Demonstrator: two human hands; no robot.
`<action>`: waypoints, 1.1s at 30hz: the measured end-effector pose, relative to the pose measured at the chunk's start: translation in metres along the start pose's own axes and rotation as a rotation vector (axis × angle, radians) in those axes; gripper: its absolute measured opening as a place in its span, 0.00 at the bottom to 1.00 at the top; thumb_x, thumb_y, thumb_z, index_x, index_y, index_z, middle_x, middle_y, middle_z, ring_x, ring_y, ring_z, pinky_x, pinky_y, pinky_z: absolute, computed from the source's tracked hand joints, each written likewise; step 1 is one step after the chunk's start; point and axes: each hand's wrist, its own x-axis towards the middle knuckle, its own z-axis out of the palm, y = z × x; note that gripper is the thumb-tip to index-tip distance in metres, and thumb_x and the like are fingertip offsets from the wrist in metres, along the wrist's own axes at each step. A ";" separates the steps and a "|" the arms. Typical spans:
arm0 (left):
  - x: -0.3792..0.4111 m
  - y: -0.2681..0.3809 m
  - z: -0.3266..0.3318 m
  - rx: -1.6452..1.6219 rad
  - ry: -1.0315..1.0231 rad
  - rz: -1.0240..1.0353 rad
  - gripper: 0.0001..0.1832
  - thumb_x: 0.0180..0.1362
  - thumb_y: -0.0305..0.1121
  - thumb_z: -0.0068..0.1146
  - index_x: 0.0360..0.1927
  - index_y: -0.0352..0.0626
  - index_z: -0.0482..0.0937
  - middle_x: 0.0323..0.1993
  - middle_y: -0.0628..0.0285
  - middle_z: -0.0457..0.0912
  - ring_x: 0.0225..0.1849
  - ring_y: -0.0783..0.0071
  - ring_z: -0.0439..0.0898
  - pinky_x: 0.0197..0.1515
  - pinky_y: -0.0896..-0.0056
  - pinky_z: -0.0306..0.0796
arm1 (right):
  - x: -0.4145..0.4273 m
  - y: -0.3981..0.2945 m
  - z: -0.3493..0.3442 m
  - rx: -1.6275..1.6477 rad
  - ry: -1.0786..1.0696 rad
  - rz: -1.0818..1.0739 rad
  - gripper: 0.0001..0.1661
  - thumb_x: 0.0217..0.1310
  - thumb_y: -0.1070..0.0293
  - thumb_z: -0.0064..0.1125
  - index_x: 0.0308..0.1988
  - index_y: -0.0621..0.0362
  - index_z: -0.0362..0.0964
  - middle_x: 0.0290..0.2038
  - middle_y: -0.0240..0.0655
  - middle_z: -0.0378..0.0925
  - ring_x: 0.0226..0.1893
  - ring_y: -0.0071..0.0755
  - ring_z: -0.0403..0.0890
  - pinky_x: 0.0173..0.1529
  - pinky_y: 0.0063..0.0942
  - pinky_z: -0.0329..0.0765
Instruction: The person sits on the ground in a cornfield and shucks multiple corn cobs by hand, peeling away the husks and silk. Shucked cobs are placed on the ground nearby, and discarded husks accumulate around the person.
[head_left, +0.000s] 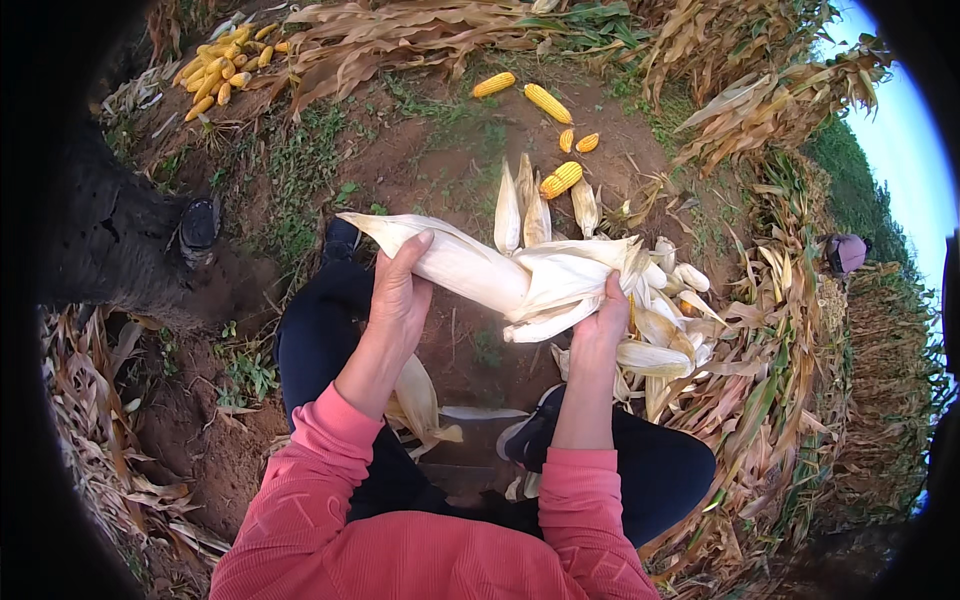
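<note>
Both my hands grip one ear of corn in its pale dry husk (472, 270), held in the air above my legs. Around its pointed end at the left my left hand (403, 289) is wrapped, thumb on top. My right hand (604, 311) pinches loosened husk leaves (574, 270) at the other end. The husk covers the cob, so no kernels show there. Just beyond, several unhusked ears (537, 214) lie on the soil. Below my right hand's side is a heap of husks and ears (664, 330).
Bare yellow cobs (548, 103) lie on the soil ahead. A larger pile of husked cobs (225, 67) sits at the far left. Dry corn stalks (397, 37) lie along the back and the right. Another person's shoe (199, 232) shows at left; a person (847, 253) is far right.
</note>
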 end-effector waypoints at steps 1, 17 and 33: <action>0.002 0.002 -0.003 -0.064 0.096 0.013 0.24 0.50 0.36 0.67 0.49 0.43 0.70 0.48 0.61 0.75 0.53 0.67 0.73 0.62 0.59 0.64 | 0.000 -0.008 0.001 0.035 -0.035 -0.007 0.24 0.68 0.64 0.49 0.58 0.67 0.62 0.55 0.45 0.71 0.55 0.47 0.72 0.62 0.46 0.68; 0.038 -0.007 -0.035 -0.237 0.380 -0.173 0.31 0.53 0.55 0.63 0.54 0.46 0.71 0.54 0.58 0.74 0.58 0.57 0.71 0.63 0.42 0.61 | -0.018 0.008 0.017 -0.154 -0.601 0.174 0.42 0.44 0.74 0.72 0.59 0.65 0.61 0.54 0.42 0.72 0.56 0.43 0.72 0.62 0.41 0.67; 0.027 -0.038 -0.036 -0.208 0.199 -0.340 0.37 0.57 0.59 0.56 0.59 0.40 0.64 0.59 0.52 0.69 0.60 0.57 0.69 0.63 0.47 0.64 | -0.050 -0.007 0.084 -0.733 -0.905 0.258 0.39 0.56 0.60 0.66 0.62 0.62 0.58 0.44 0.42 0.78 0.46 0.35 0.79 0.51 0.33 0.76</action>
